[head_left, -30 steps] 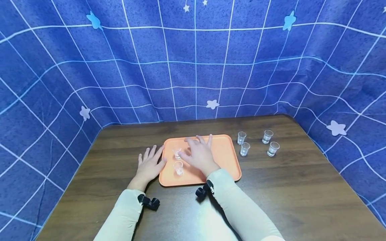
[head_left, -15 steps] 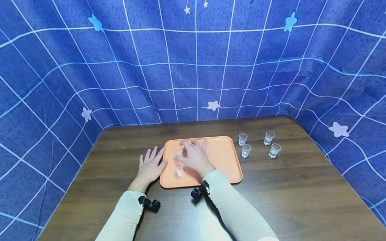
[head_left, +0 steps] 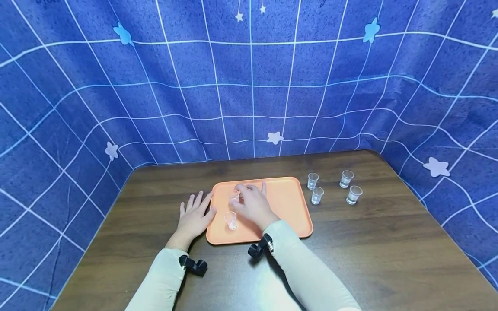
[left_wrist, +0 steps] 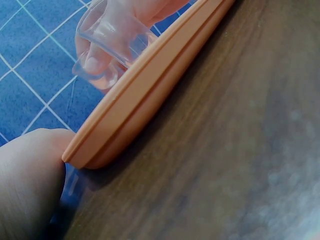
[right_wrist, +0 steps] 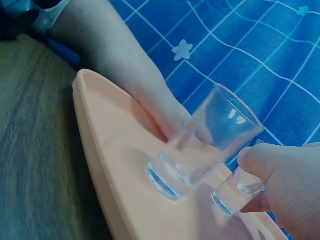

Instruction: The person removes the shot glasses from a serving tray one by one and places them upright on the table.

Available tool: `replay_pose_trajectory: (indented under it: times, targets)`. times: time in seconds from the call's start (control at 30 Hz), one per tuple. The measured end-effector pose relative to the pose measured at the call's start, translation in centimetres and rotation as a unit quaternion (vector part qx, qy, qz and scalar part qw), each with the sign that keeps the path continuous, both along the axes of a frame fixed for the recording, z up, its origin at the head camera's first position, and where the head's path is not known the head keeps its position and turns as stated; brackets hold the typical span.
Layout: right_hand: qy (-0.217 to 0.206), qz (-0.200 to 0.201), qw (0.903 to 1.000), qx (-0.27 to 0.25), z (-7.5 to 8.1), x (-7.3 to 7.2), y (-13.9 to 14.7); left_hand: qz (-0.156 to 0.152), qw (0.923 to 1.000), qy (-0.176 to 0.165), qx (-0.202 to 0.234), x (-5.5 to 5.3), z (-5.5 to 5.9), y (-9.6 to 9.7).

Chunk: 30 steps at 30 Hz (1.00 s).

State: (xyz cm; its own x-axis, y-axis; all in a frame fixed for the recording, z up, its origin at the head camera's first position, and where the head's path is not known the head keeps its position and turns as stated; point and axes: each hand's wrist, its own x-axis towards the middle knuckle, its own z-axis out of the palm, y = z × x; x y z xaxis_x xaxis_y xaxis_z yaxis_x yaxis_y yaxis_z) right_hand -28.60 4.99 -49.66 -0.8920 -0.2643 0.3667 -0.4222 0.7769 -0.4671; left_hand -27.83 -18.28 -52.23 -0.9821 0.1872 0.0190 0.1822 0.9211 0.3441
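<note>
An orange tray lies on the wooden table with two clear shot glasses standing on its left side. My right hand reaches over the tray and pinches the farther shot glass between thumb and fingers; the hand partly covers that glass in the head view. The nearer shot glass stands upright in front of it, untouched. My left hand rests with spread fingers at the tray's left edge. In the left wrist view its thumb is right at the tray rim.
To the right of the tray stand several more shot glasses: two near its edge, one of them this glass, and two farther right, including this glass. A blue curtain with white lines and stars hangs behind the table.
My right hand has moved left a little over the tray, and its thumb and fingers have closed on the farther shot glass. The left hand has stayed at the tray edge.
</note>
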Motion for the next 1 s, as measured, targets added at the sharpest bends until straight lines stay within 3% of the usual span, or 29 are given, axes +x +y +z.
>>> replay_pose_trajectory:
  times: [0.43,1.0]
  targets:
    - [0.025,-0.025,0.9992,0.016,-0.5,0.3,4.6,-0.002,1.0000,0.001,0.003,0.0,-0.1,0.0]
    - [0.096,-0.006,0.9952,0.019,-1.0,1.4,10.8,-0.003,1.0000,-0.002,0.006,0.0,-0.1,0.0]
